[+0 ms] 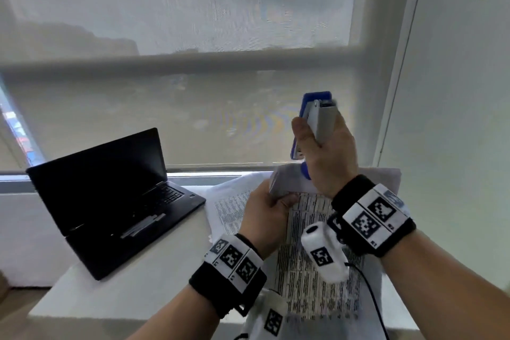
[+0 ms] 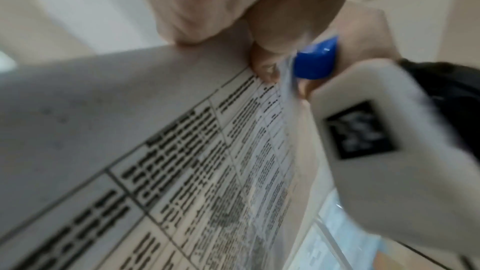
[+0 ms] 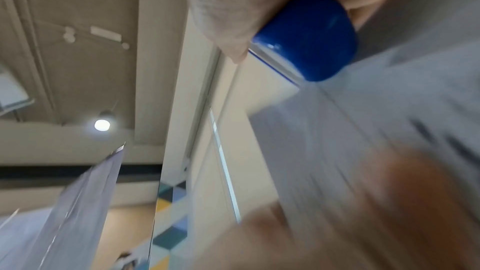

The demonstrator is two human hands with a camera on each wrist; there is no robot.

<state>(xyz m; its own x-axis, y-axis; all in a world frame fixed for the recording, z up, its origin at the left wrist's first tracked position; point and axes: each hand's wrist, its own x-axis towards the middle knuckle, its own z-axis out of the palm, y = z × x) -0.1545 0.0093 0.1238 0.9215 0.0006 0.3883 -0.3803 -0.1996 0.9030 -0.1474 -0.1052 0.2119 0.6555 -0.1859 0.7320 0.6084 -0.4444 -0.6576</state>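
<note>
The stapler (image 1: 321,119) looks like a small, rigid thing, blue plastic over a metal track. I judge it light enough for one hand but smooth-sided, so it is best taken round the middle of its body with the thumb across it. That is how the right hand (image 1: 325,152) has it: fingers wrapped behind, thumb over the front. It is raised roughly upright just above the left hand (image 1: 265,218). Its lower blue end sits right beside the top edge of the printed sheets (image 1: 298,270), though I cannot tell whether it touches them. The paper is the tricky part, I'd say: thin, floppy and quick to slide or fan apart, so it wants pinching close to the corner being fastened. The left hand does this, fingers curled and thumb pressing on the upper corner and lifting it, while the rest of the pages trails down under both wrists. The right wrist is cocked back, the forearm angling in from the right. Off to the left of the left hand, an open laptop (image 1: 110,188) sits on the white table (image 1: 132,292).
</note>
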